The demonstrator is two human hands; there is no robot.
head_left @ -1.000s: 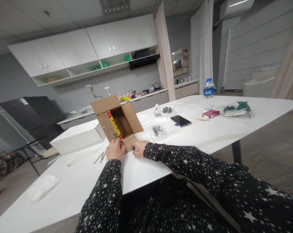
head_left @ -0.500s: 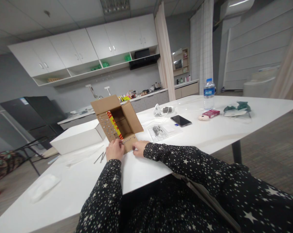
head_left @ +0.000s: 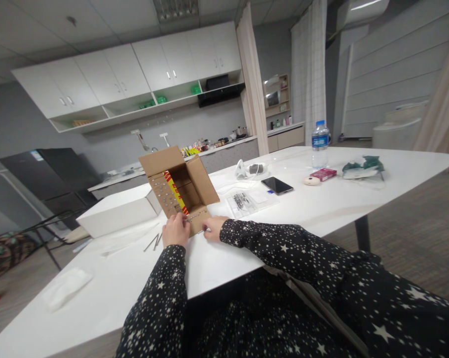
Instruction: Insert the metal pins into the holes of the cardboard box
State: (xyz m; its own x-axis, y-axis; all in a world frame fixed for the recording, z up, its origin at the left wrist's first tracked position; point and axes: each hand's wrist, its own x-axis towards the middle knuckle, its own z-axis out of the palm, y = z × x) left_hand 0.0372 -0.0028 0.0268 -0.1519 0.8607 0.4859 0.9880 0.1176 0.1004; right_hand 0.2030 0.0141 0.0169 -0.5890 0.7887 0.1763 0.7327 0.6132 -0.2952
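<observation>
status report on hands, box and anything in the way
Left grip on cardboard box, right grip at its near flap. Box open, flaps spread. Thin metal tools lie left of left grip, outside box.

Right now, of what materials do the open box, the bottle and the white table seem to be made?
The open box: matte brown cardboard, judging by its thin, folded-out flaps. The bottle: probably clear, shiny plastic, since its lower part is see-through. The white table: a smooth, glossy top with soft reflections; perhaps laminate, glass or stone, the look leaves it open.
</observation>
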